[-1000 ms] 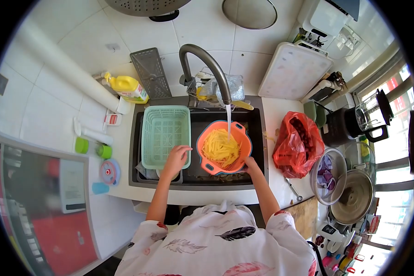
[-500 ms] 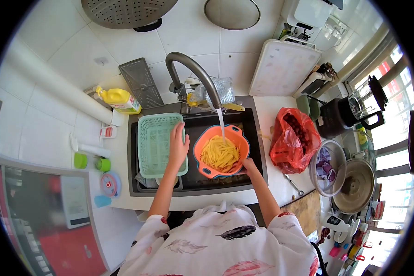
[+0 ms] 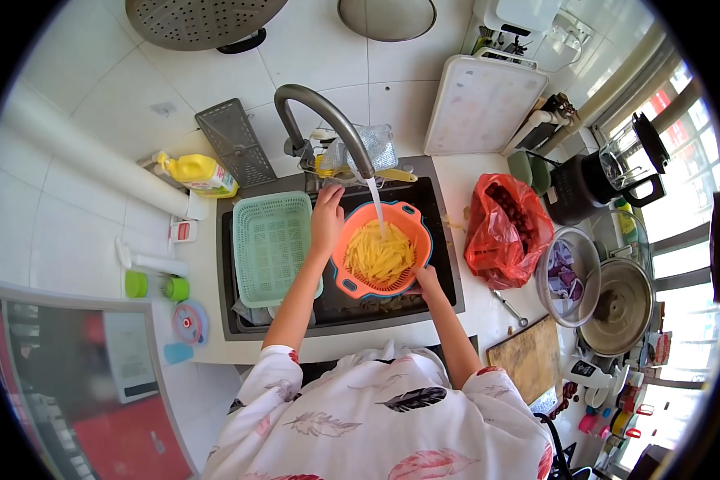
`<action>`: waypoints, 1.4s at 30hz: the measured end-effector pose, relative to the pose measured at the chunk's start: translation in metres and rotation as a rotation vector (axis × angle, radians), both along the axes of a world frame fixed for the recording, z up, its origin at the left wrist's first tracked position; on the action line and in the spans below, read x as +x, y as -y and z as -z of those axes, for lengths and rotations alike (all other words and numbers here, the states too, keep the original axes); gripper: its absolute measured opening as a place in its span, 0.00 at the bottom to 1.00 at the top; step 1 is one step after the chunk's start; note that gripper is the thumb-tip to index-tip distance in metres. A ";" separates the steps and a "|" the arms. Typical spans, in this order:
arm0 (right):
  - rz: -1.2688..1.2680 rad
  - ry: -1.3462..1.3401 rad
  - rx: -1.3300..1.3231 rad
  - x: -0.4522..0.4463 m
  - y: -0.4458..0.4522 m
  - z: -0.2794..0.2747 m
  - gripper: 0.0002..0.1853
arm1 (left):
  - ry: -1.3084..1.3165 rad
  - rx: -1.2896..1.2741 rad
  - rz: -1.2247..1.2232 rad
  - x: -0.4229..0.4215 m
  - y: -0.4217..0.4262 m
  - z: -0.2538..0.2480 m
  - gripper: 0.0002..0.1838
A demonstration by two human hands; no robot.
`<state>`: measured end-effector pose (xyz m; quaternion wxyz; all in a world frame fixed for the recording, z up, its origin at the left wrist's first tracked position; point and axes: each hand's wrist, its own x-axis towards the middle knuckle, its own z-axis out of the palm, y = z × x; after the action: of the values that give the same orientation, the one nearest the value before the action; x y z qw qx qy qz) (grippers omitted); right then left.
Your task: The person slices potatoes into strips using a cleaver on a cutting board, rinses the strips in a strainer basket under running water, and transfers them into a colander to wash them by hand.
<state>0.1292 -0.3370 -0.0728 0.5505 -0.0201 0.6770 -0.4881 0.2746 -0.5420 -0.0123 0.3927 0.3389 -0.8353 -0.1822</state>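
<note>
An orange colander (image 3: 348, 282) with a blue outer edge holds pale yellow strips (image 3: 380, 254) that look like cut potato. Water from the curved faucet (image 3: 328, 100) runs onto them. My right hand (image 3: 427, 283) grips the colander's lower right rim, its thumb on top. My left hand (image 3: 327, 220) is between the colander and a light green basket (image 3: 252, 254), fingers stretched toward the faucet's base and holding nothing I can see. Both containers are within the dark sink (image 3: 440, 268); the basket has nothing in it.
Right of the sink are a red plastic bag (image 3: 488, 256) of dark red fruit, a bowl (image 3: 590, 264) with purple pieces, a blender (image 3: 572, 188) and a wooden board (image 3: 528, 360). A yellow bottle (image 3: 200, 172) stands behind the sink's left corner.
My left hand has left the green basket's right edge and moved up toward the faucet. My right hand still holds the colander, and the water keeps running. The view has shifted slightly.
</note>
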 end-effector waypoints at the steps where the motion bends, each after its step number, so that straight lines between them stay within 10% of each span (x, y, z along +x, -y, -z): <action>1: -0.001 -0.001 -0.001 0.000 0.000 0.003 0.19 | 0.015 0.011 -0.005 0.000 0.001 0.000 0.18; 42: 0.060 -0.147 0.078 0.006 -0.005 0.035 0.16 | 0.134 -0.075 -0.074 0.000 -0.004 0.003 0.21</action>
<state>0.1353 -0.3322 -0.1082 0.4847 -0.0140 0.7344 -0.4749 0.2744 -0.5376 -0.0150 0.3548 0.3662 -0.8528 -0.1131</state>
